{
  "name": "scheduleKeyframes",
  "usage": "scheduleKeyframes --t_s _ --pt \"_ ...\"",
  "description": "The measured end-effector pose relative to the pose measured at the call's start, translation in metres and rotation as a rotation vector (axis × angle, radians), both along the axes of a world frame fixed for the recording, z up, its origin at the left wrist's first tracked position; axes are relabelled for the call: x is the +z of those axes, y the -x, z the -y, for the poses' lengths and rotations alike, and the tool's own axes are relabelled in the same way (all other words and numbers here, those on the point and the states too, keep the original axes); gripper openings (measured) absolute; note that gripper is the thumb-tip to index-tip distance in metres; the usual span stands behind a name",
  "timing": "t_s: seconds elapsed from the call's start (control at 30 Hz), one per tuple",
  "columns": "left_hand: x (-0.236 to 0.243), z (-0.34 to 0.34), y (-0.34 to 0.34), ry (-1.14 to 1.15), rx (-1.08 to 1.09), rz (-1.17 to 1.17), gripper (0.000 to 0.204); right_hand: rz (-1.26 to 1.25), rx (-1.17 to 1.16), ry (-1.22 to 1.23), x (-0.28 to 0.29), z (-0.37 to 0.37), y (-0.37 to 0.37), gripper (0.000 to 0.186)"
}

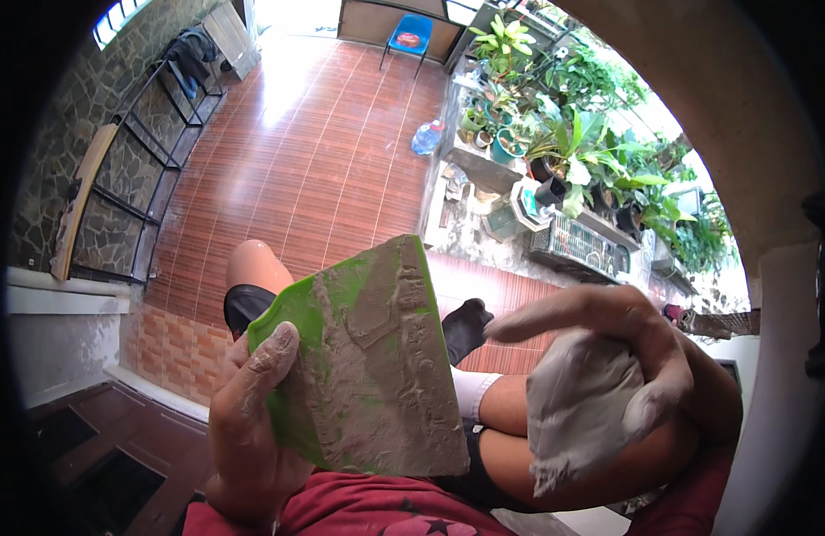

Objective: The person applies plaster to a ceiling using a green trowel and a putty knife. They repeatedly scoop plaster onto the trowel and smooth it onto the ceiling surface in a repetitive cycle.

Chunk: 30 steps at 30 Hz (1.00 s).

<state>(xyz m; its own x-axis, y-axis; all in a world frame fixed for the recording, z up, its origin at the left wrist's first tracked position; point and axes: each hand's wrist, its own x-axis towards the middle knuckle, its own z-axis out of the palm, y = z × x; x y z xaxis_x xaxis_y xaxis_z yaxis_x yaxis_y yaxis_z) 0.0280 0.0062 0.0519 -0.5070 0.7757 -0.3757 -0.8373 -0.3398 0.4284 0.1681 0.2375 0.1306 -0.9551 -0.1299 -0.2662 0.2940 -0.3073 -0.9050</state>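
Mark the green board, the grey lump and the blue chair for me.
Green board (370, 359): head view, middle of its smeared face.
Grey lump (573, 402): head view, middle of its broad side facing the camera.
Blue chair (414, 26): head view, its upper blue part.

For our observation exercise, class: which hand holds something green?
The left hand, gripping a grey-smeared green board; the right hand holds a grey lump.

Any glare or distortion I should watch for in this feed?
Head view: glare whitens the far tiled floor; daylight washes out behind the potted plants; fisheye bows tile lines, with dark corners; the smeared green board in the left hand stays readable.
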Motion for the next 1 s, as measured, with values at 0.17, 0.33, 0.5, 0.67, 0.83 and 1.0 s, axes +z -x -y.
scheduleKeyframes --t_s 0.17,0.33,0.5,0.67,0.83,1.0 --pt "-0.010 0.002 -0.005 0.002 0.119 -0.033 0.033 0.070 0.099 -0.078 -0.006 -0.005 -0.003 0.090" --pt "-0.030 -0.012 -0.006 -0.234 0.129 0.238 0.038 -0.015 -0.280 0.136 -0.020 -0.012 0.003 0.075" --pt "-0.034 -0.032 -0.013 -0.324 0.209 0.245 0.045 0.057 -0.422 -0.001 -0.036 -0.010 0.008 0.060" --pt "-0.055 -0.048 0.009 -0.322 0.386 0.053 0.037 0.079 -0.332 -0.176 -0.054 -0.027 -0.009 0.050" --pt "-0.087 -0.049 0.008 -0.099 0.382 0.012 0.039 0.084 -0.299 -0.176 -0.154 -0.018 -0.025 0.045" --pt "-0.112 -0.041 0.006 0.040 0.367 -0.023 0.045 0.261 -0.010 -0.414 -0.262 0.000 -0.037 0.042"
